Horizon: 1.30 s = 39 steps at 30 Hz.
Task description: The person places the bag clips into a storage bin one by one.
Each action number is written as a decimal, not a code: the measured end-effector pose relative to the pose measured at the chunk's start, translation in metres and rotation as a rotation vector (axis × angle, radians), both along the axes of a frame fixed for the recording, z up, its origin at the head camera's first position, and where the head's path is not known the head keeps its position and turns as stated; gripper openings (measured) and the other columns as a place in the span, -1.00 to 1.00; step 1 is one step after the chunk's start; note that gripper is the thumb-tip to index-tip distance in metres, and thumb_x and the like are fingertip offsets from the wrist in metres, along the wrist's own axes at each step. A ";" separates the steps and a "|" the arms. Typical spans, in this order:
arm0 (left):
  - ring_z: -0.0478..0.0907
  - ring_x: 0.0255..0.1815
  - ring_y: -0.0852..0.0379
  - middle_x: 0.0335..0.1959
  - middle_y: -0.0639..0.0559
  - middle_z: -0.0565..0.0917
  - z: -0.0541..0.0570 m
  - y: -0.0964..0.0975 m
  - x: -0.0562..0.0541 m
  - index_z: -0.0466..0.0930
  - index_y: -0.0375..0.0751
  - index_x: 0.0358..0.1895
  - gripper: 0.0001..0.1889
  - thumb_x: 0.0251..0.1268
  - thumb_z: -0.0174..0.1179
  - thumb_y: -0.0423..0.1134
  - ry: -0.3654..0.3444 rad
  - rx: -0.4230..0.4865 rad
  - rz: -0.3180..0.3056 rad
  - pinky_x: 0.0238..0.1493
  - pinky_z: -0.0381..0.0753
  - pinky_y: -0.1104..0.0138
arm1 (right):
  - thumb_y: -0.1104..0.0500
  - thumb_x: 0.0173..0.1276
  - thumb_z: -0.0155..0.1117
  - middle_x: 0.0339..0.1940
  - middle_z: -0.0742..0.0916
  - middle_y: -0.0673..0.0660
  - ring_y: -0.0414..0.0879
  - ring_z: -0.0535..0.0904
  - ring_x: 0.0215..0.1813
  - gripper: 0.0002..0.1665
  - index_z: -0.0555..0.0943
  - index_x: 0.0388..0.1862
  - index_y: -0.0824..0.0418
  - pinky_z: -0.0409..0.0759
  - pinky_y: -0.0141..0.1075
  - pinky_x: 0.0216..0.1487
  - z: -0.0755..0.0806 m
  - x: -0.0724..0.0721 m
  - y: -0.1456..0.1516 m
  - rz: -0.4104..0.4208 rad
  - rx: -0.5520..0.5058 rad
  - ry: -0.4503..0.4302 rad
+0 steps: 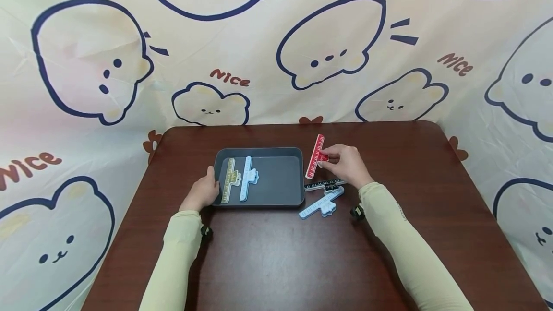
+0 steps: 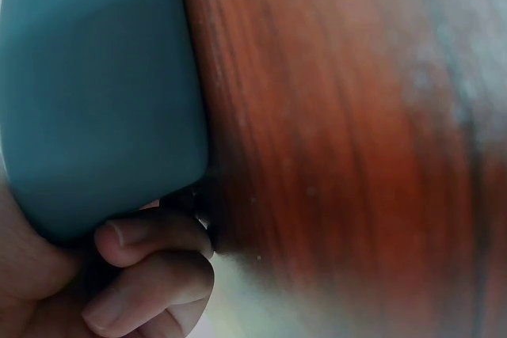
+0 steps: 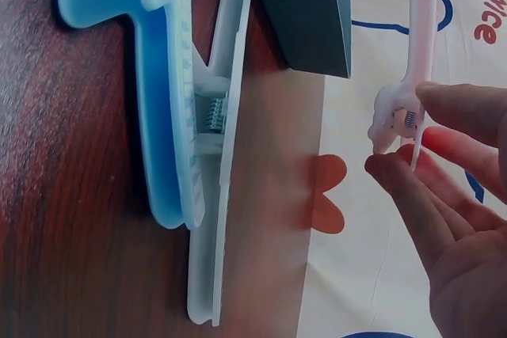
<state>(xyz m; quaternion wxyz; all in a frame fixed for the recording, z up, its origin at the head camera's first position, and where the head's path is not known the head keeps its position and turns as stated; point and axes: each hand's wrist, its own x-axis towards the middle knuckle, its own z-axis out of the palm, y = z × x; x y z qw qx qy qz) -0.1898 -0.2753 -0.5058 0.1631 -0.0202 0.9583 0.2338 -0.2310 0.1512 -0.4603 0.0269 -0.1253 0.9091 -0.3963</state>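
Note:
Between thumb and fingers my right hand [image 1: 348, 163] pinches a red clip [image 1: 316, 157] by its handle, above the table just right of the grey tray [image 1: 281, 200]. The right wrist view shows this clip [image 3: 424, 29] side-on, with its spring visible. My left hand [image 1: 204, 190] grips the tray's left edge; its fingers [image 2: 158, 282] curl under the tray corner in the left wrist view. Inside the tray lie a yellow clip [image 1: 228, 181] and a light blue clip [image 1: 246, 181], side by side. A black clip [image 1: 317, 185] and another light blue clip [image 1: 317, 205] lie below my right hand.
All of this is on a dark brown wooden table [image 1: 302, 263]. The black and blue clips overlap close to the tray's right edge. Behind the table hangs a pale cloth [image 1: 268, 47] with cartoon drawings, which also runs along both sides.

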 end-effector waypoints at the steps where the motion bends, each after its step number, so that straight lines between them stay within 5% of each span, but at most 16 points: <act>1: 0.59 -0.37 -0.07 -0.31 -0.26 0.63 0.000 0.000 0.000 -0.01 -0.44 0.41 -0.52 0.65 -0.13 -0.25 -0.003 0.001 0.001 -0.25 0.51 0.10 | 0.21 0.30 0.55 0.09 0.76 0.23 0.14 0.75 0.07 -0.48 0.71 0.24 0.21 0.70 -0.04 0.10 0.000 0.000 -0.001 0.007 0.000 0.007; 25: 0.62 -0.34 -0.09 -0.27 -0.29 0.65 -0.001 -0.002 0.000 0.00 -0.45 0.41 -0.52 0.65 -0.14 -0.26 0.017 -0.001 -0.006 -0.22 0.54 0.07 | 0.21 0.27 0.57 0.04 0.77 0.17 0.06 0.76 0.04 -0.50 0.73 0.21 0.21 0.71 -0.08 0.10 0.005 -0.002 -0.032 0.111 0.020 0.084; 39: 0.60 -0.32 -0.10 -0.27 -0.29 0.63 0.000 -0.001 -0.001 0.06 -0.42 0.31 -0.61 0.65 -0.14 -0.25 0.020 0.008 -0.003 -0.21 0.53 0.07 | 0.20 0.23 0.61 0.04 0.77 0.16 0.02 0.77 0.00 -0.47 0.73 0.21 0.19 0.72 -0.13 0.05 0.009 0.001 -0.061 0.156 0.075 0.036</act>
